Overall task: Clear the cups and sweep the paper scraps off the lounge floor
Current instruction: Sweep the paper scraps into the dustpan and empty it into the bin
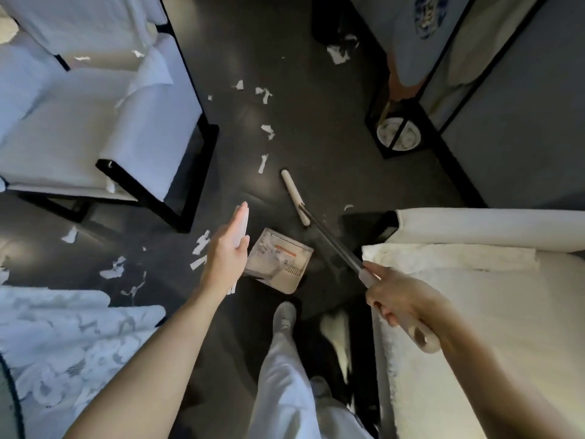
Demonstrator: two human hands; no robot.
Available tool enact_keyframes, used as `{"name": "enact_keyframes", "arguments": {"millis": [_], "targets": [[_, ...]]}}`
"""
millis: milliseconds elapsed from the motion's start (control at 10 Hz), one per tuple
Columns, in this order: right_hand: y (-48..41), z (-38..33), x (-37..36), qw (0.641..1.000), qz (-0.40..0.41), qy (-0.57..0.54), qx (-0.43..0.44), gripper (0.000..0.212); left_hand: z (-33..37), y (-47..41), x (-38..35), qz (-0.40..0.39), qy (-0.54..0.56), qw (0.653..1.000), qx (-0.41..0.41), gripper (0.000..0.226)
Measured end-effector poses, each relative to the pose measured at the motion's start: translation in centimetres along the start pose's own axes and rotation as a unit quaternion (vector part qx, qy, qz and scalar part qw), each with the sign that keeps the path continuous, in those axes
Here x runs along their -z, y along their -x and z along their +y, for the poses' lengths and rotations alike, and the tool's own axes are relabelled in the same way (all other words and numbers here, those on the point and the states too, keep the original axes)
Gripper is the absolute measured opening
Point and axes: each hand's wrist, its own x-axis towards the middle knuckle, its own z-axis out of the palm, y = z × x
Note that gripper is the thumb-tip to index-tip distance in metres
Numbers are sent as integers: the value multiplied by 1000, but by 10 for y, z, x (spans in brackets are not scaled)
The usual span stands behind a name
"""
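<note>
Head: right hand (pixel 399 296) grips slim metal broom (pixel 329 239), left hand (pixel 225 252) flat white handle (pixel 243 218).

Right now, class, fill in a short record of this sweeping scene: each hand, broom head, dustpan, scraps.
left hand: holds the dustpan by its white handle
right hand: grips the broom handle
broom head: on the dark floor, beyond the dustpan
dustpan: low, near the person's shoe
paper scraps: scattered on the floor, a few on the armchair seat
</note>
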Motion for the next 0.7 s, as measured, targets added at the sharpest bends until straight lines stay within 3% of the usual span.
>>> {"name": "enact_keyframes", "arguments": {"millis": [100, 200, 400, 600, 700], "targets": [[-24, -20, 8, 999, 44, 5, -11, 38, -5, -43, -7, -28, -4, 1000, -4, 64], [-57, -44, 30, 993, 112, 33, -5, 37, -6, -91, -14, -65, -3, 997, -43, 64], [-125, -84, 75, 985, 148, 79, -33, 47, -11, -181, -30, -78, -8, 993, -92, 65], [-140, -99, 79, 984, 26, 159, -70, 40, -15, -220, -42, -76, 16, 994, -77, 65], [-121, -91, 62, 986, -47, 142, -67, 41, -12, -224, -44, -80, 15, 994, -67, 65]]}}
